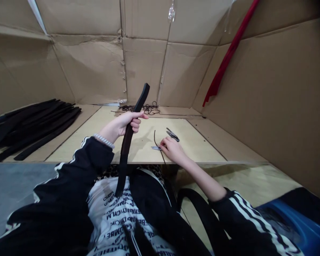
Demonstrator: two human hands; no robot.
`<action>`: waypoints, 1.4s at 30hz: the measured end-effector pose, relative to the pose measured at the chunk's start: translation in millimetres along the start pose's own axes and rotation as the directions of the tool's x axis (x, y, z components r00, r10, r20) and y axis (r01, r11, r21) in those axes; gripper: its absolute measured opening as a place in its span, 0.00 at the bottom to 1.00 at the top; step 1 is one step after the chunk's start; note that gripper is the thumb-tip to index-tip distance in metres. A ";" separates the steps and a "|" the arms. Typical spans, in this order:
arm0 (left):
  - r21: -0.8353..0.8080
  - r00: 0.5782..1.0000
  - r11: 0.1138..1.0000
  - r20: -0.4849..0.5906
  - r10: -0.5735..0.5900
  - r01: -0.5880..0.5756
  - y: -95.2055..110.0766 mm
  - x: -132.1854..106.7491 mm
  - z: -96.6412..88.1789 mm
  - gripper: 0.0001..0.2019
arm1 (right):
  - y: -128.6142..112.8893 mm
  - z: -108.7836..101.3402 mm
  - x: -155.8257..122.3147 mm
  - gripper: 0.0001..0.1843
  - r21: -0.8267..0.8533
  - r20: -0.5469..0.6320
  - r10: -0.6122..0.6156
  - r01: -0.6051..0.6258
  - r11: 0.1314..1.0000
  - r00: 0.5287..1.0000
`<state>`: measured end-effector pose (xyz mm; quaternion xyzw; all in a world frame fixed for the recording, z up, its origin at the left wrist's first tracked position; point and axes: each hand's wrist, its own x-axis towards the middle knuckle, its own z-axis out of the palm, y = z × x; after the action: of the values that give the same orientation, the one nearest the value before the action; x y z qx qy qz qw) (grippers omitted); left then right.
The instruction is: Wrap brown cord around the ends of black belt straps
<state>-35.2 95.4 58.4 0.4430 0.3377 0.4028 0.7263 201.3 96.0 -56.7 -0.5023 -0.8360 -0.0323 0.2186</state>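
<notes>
My left hand (128, 124) is closed around a long black fabric strip (126, 145). The strip slants upward, its top end above my fist and its lower end hanging in front of my shirt. Low over the table, my right hand (173, 149) has its fingers pinched together on a thin dark cord (155, 139), which reaches toward the table's front edge. A small silver blade (155, 148) pokes out to the left at those fingertips; its handle is hidden. Just behind the hand lies a pair of dark thread snips (172, 134).
A pile of black strips (40, 122) covers the table's left side. Tangled dark cords (149, 108) lie along the back. Cardboard walls (144, 67) enclose the pale tabletop (200, 149). A red cloth strip (226, 60) hangs at right, and a blue object (290, 220) sits below right.
</notes>
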 end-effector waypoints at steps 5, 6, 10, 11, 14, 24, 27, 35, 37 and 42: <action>-0.161 0.990 0.987 0.140 0.022 0.001 -29.7 -46.0 6.5 0.15 | -3.6 -5.4 -6.0 0.09 -0.031 -0.009 -0.040 0.040 0.999 0.999; -0.179 0.986 0.984 0.166 0.016 0.014 -37.0 -51.8 7.8 0.16 | -4.3 -6.1 -7.0 0.09 -0.036 -0.011 -0.047 0.047 0.998 0.999; -0.235 0.972 0.971 0.232 0.028 0.029 -58.9 -62.9 12.1 0.15 | -6.1 -6.6 -8.9 0.11 -0.045 -0.021 -0.063 0.062 0.997 0.998; -0.250 0.971 0.968 0.237 0.043 0.018 -62.2 -63.9 12.9 0.14 | -6.3 -6.4 -9.0 0.11 -0.044 -0.025 -0.064 0.063 0.997 0.998; -0.300 0.968 0.953 0.226 0.109 -0.037 -69.5 -67.0 15.5 0.14 | -6.0 -6.6 -9.4 0.11 -0.033 -0.032 -0.069 0.067 0.997 0.997; -0.277 0.955 0.927 0.084 0.284 -0.251 -83.1 -82.2 24.9 0.17 | -4.3 -11.3 -15.0 0.10 0.015 -0.036 -0.067 0.067 0.998 0.997; -0.153 0.944 0.933 0.015 0.330 -0.324 -83.6 -86.0 26.2 0.18 | -3.6 -11.7 -15.8 0.10 0.022 -0.045 -0.063 0.064 0.998 0.997; 0.063 0.911 0.928 -0.177 0.373 -0.368 -82.3 -89.7 29.5 0.26 | -0.1 -9.5 -18.1 0.10 0.077 -0.094 -0.076 0.083 0.994 0.993; 0.104 0.898 0.920 -0.198 0.393 -0.379 -81.5 -90.2 30.3 0.26 | -1.0 -11.8 -17.2 0.09 0.102 -0.137 -0.071 0.086 0.991 0.988; 0.231 0.862 0.879 -0.207 0.463 -0.417 -77.5 -94.9 35.4 0.22 | -33.1 -44.2 -14.1 0.08 0.186 -0.330 -0.079 0.147 0.972 0.941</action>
<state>-25.4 -23.7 13.6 0.5159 0.3531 0.5802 0.5221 193.5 56.0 -17.0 -0.4157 -0.8157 -0.0387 0.4006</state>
